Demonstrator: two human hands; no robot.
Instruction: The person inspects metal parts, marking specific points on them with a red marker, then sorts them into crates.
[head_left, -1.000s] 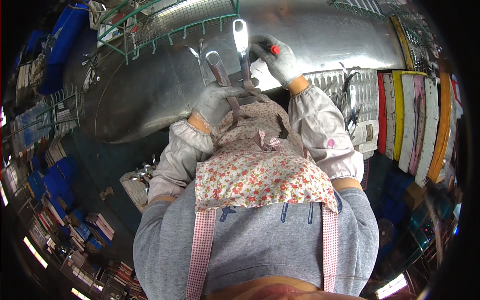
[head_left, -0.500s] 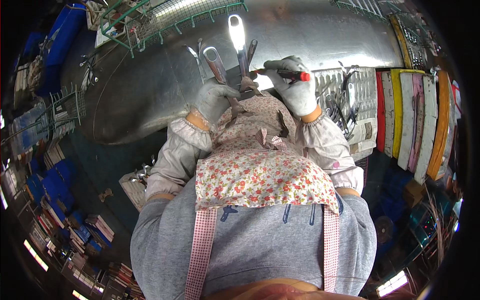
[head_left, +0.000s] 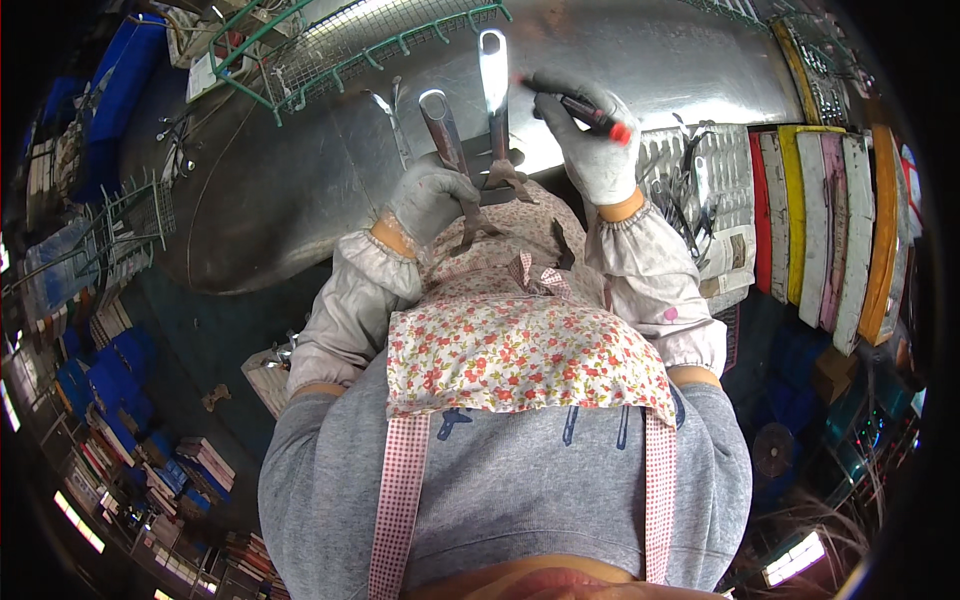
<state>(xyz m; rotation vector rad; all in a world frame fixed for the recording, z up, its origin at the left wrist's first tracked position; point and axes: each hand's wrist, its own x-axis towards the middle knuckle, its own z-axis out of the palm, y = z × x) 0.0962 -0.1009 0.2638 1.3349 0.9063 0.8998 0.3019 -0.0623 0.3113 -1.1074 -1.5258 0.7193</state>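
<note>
My gloved left hand (head_left: pixel 428 195) is closed round a metal utensil handle (head_left: pixel 440 125), which has a looped upper end and a dark, flared lower end over my lap. Just right of it stands a second, shinier utensil handle (head_left: pixel 494 85) with a hanging hole at the top and a forked, dull base (head_left: pixel 505 178); what supports it is hard to make out. In my gloved right hand (head_left: pixel 600 160) is a dark marker pen (head_left: pixel 583 110) with a red end. Its tip points up and left, apart from the shiny handle.
A curved metal work surface (head_left: pixel 280 200) lies ahead, with a green wire rack (head_left: pixel 375 58) at its far side. Thin metal utensils (head_left: pixel 690 190) lie on a sheet at right, beside coloured upright slabs (head_left: pixel 797 230). A floral apron (head_left: pixel 520 345) covers my lap.
My right hand has lifted slightly and tilted the marker, its tip moving up from near the shiny handle's lower part. My left hand keeps its hold; the view has shifted a little.
</note>
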